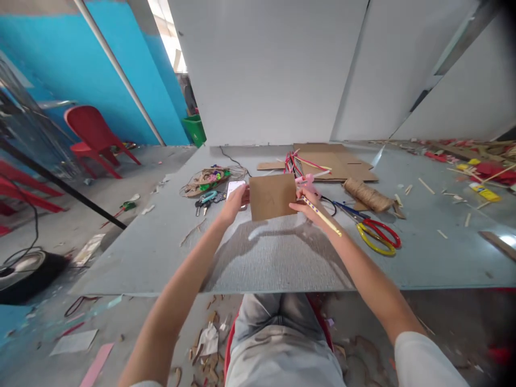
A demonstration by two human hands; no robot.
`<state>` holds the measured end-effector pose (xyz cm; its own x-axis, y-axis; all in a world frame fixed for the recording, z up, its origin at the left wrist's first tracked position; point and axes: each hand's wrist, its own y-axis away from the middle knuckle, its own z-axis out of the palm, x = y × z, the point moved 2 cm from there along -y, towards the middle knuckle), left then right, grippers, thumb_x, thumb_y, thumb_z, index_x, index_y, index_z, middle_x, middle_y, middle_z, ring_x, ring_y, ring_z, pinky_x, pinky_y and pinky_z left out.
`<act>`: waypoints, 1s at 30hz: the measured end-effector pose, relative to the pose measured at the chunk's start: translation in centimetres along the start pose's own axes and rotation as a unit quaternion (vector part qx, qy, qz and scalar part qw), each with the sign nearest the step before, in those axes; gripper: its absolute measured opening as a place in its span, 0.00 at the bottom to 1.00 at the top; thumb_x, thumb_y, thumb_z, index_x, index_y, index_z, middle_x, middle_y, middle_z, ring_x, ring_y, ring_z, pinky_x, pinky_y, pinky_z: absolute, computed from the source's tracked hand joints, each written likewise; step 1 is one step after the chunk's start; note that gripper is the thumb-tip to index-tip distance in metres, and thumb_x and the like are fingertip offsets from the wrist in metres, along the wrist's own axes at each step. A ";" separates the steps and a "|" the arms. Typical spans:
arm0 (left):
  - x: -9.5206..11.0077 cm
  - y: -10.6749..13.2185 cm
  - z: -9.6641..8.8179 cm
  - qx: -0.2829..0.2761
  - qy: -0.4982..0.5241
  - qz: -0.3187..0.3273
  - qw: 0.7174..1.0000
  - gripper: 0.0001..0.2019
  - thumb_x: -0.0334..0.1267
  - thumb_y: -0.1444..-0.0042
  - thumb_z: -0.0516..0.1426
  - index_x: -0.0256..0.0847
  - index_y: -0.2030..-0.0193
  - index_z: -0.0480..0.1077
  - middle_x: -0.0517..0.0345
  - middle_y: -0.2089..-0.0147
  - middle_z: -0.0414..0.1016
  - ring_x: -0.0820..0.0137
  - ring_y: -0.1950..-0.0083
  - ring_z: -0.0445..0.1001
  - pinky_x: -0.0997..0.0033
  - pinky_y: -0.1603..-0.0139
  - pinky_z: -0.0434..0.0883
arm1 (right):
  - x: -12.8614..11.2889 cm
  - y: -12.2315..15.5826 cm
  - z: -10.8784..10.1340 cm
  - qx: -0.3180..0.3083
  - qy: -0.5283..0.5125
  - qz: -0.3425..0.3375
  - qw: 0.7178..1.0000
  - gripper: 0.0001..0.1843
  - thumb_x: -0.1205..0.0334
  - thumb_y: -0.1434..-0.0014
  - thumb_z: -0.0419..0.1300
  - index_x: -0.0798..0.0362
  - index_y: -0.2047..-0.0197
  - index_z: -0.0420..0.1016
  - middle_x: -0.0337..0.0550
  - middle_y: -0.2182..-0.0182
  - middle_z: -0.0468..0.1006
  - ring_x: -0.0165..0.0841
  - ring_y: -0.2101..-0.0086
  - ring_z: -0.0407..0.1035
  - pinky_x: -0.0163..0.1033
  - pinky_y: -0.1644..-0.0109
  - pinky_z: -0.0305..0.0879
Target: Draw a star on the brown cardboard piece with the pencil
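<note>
Holding a brown, flat, four-sided piece of cardboard (pixel 273 198) above the desk (pixel 266 263), I have its broad face turned toward me. My left grip (pixel 235 203) is closed on its left edge. My right grip (pixel 309 204) pinches the right edge, thumb on the front face, and also keeps a slim yellow patterned pencil (pixel 322 216) among the fingers.

The cardboard looks nearly square, so I cannot tell which way its long axis runs; its top and bottom edges go left to right, rising slightly toward the right. Faint marks show on its face. The pencil's long axis is plain: it slants from my right fingers back toward me and out to the right, over my hand and wrist. Which end is its point, I cannot tell.

Just beside my left grip lies a white-screened phone (pixel 233 187), partly covered by that hand. Past my right one sits a pink plastic tool (pixel 307 179), half hidden. Further right are a thick roll of tan twine (pixel 367 194) and scissors with red and yellow loop handles (pixel 375 235), handles angled toward me.
</note>
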<state>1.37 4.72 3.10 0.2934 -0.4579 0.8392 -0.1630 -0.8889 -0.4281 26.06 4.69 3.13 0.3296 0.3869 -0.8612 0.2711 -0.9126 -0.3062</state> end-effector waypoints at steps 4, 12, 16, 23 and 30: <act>-1.6 0.0 1.5 -0.004 0.080 -0.065 0.995 0.16 0.43 0.38 0.54 0.36 0.48 0.66 0.51 0.51 0.70 0.67 0.55 0.72 0.60 0.56 0.73 | 1.7 0.1 1.0 0.019 -0.001 0.000 1.000 0.20 0.52 0.54 0.61 0.49 0.73 0.51 0.32 0.76 0.62 0.28 0.77 0.60 0.35 0.72 0.57; -3.0 1.1 1.8 -0.013 0.123 -0.123 0.985 0.16 0.42 0.38 0.54 0.36 0.47 0.65 0.51 0.50 0.69 0.67 0.55 0.72 0.60 0.56 0.73 | 3.4 0.6 0.7 0.056 0.083 -0.008 0.995 0.18 0.54 0.59 0.68 0.51 0.77 0.61 0.33 0.80 0.64 0.29 0.77 0.57 0.35 0.71 0.51; -3.2 0.9 1.7 -0.008 0.095 -0.113 0.989 0.16 0.42 0.38 0.54 0.36 0.48 0.65 0.51 0.51 0.70 0.68 0.56 0.73 0.62 0.57 0.73 | 3.2 0.7 0.9 0.066 0.106 -0.020 0.992 0.19 0.52 0.57 0.67 0.51 0.76 0.60 0.35 0.78 0.66 0.29 0.76 0.59 0.36 0.70 0.52; -3.4 1.0 1.6 0.030 -0.009 -0.072 0.997 0.15 0.42 0.38 0.54 0.36 0.48 0.66 0.52 0.52 0.70 0.68 0.56 0.72 0.61 0.56 0.73 | 3.5 1.0 1.6 0.076 0.116 -0.034 0.990 0.20 0.49 0.52 0.64 0.50 0.76 0.57 0.34 0.79 0.64 0.29 0.77 0.57 0.36 0.71 0.52; -3.2 1.5 1.6 0.061 -0.038 -0.059 0.996 0.15 0.42 0.38 0.54 0.36 0.48 0.65 0.52 0.52 0.70 0.67 0.55 0.72 0.60 0.55 0.72 | 2.8 1.7 2.2 0.078 0.155 -0.072 0.982 0.16 0.54 0.49 0.62 0.50 0.73 0.57 0.37 0.74 0.64 0.30 0.73 0.58 0.37 0.68 0.52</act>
<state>1.70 4.80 -0.80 0.3748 -0.3458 0.8602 -0.0088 -0.9291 -0.3697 25.46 3.97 -0.66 0.5643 0.5131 -0.6468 0.2005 -0.8451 -0.4955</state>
